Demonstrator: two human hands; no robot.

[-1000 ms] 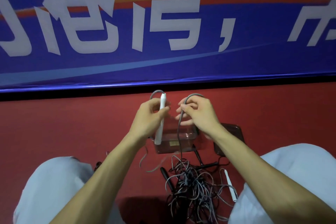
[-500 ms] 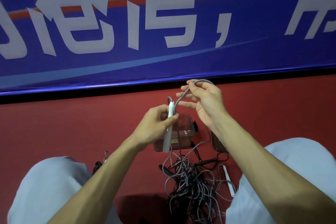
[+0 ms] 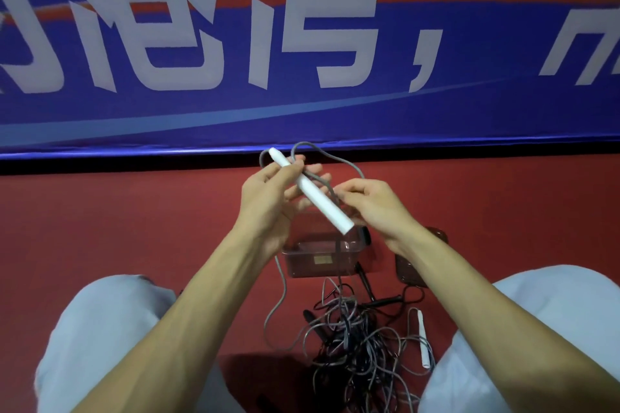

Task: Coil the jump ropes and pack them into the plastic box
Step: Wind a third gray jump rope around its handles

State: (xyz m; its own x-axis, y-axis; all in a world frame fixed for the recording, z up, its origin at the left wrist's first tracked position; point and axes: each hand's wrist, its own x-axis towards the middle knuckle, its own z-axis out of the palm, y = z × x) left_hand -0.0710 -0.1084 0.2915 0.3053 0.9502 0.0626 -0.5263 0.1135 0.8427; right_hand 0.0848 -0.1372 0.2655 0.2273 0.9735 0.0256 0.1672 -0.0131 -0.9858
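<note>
Left grip (image 3: 268, 201) around white handle (image 3: 319, 202), above box (image 3: 320, 260)

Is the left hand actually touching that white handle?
Touching. In the head view the left hand pinches the white handle between thumb and fingers, no gap visible.

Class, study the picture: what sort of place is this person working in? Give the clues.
Probably a sports or event venue: a big blue banner with white characters runs along the back, the floor is red, and tangled jump ropes lie by a clear plastic box.
</note>
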